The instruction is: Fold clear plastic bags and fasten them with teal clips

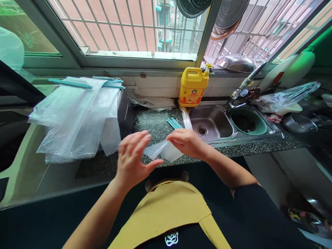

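Observation:
My right hand (pixel 187 141) pinches the upper edge of a small translucent plastic bag (pixel 171 152), which hangs over the front of the speckled counter (pixel 149 121). Facing it from the left, my left hand (pixel 135 157) is open, thumb and fingers spread apart, beside the bag's left corner. Whether the left fingers touch the plastic I cannot tell. Just beyond the right hand, several teal sealing strips (pixel 174 123) lie together on the counter. To the left, large clear plastic bags (pixel 75 121) hang in a stack, with a teal strip (pixel 70 83) along the top edge.
A yellow pump jug (pixel 193 88) stands at the back beside the steel sink (pixel 211 121). The second basin holds a green tub (pixel 249 121) below the faucet (pixel 237 91). A dark box (pixel 126 112) stands behind the hanging bags. Pans (pixel 301 122) crowd the right end.

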The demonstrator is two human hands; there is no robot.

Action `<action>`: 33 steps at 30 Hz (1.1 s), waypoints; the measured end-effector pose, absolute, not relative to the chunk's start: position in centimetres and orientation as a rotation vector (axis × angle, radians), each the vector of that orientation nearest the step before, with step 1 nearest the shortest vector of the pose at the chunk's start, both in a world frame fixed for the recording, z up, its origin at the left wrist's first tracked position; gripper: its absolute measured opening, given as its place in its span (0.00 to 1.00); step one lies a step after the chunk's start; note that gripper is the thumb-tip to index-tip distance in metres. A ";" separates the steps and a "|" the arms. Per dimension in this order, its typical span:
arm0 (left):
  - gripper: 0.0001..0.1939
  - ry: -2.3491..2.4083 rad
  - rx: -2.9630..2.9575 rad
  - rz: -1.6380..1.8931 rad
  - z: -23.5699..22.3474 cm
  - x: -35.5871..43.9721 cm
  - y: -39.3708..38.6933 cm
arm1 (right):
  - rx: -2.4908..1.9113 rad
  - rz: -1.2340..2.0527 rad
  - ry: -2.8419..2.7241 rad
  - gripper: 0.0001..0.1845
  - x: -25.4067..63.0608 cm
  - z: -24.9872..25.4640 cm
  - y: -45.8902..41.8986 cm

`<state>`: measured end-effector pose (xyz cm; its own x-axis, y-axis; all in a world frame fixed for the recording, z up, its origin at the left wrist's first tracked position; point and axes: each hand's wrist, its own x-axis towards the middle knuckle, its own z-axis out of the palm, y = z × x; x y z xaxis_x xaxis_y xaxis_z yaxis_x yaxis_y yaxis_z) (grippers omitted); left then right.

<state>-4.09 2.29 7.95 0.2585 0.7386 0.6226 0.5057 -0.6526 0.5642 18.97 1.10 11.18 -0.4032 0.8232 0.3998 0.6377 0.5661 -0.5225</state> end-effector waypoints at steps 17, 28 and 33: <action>0.17 1.182 1.792 1.148 3.4 -1.7 3.6 | -1.320 0.187 -1.518 0.07 18.6 6.1 -0.1; 0.21 1.666 1.570 0.814 -6.6 -4.3 9.2 | -1.356 0.405 -1.615 0.05 18.4 5.4 0.1; 0.31 1.104 1.352 1.055 -3.4 -2.6 7.9 | -1.335 0.532 -1.524 0.05 18.1 5.3 0.4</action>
